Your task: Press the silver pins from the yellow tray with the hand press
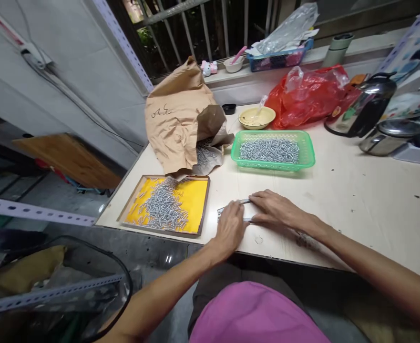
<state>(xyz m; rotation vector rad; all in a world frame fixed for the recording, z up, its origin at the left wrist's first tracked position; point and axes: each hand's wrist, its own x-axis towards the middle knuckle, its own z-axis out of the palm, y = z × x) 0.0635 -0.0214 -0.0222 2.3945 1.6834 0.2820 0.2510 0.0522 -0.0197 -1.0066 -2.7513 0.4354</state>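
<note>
My left hand (230, 227) and my right hand (274, 208) rest together on a small flat metal holder (221, 210) near the table's front edge, covering most of it. Left fingers curl down onto the holder; right fingers lie flat over it. To the left, a yellow-lined tray (195, 200) holds a heap of small grey metal pins (163, 207). Behind my hands a green plastic basket (308, 157) holds more of the same pins.
A torn brown paper bag (176, 119) spills pins at the back left. A yellow bowl (257, 117), red plastic bag (308, 95), steel kettle (363, 107) and lidded pot (388, 136) stand at the back right. The table's left edge drops to metal shelving.
</note>
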